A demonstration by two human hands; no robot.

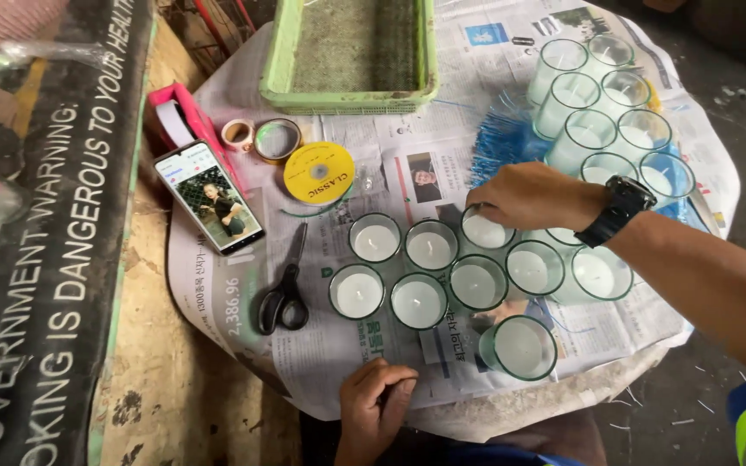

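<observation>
My right hand [530,195], with a black watch on the wrist, reaches across and grips the rim of a glass candle cup [485,229] filled with white wax. That cup stands in a cluster of several like cups [418,300] on newspaper [330,345]. One more cup [520,347] stands alone nearer to me. My left hand [375,406] rests at the near edge of the newspaper, fingers curled, holding nothing.
More glass candle cups [602,116] are grouped at the back right beside a blue brush [502,138]. Black scissors [285,289], a phone [208,197], a yellow reel [319,173], tape rolls [276,140] and a green basket [351,95] lie to the left and back.
</observation>
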